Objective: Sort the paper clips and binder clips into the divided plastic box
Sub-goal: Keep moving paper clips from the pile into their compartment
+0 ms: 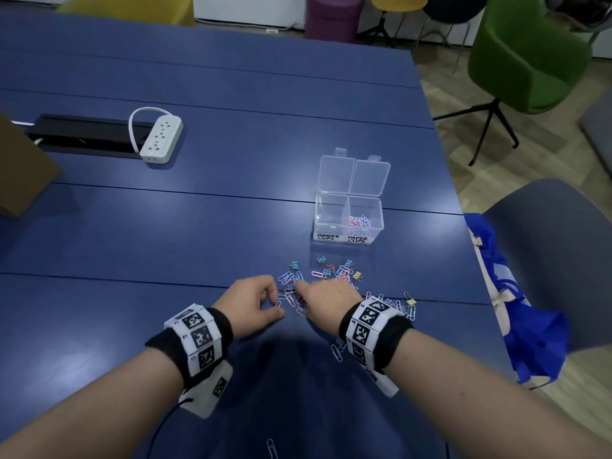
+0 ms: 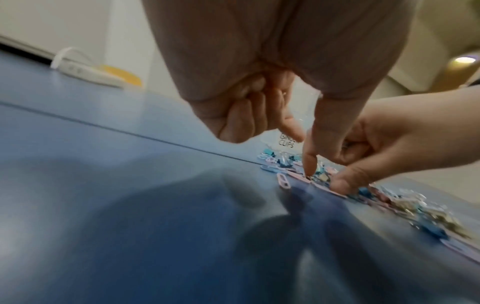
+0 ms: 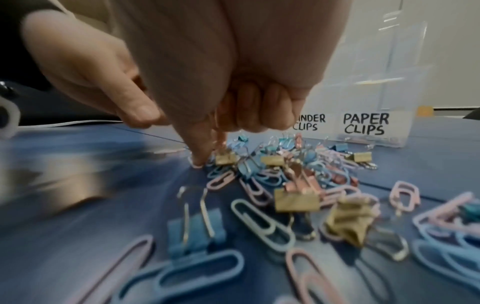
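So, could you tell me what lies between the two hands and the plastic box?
In the head view, loose paper clips and binder clips on blue table, between the hands and box.

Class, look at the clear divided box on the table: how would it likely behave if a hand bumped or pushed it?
The divided box looks thin-walled and probably light, so it would likely slide on the smooth table. Only its paper-clip side holds paper clips, so weight is uneven. Its raised lids might make it tip backward.
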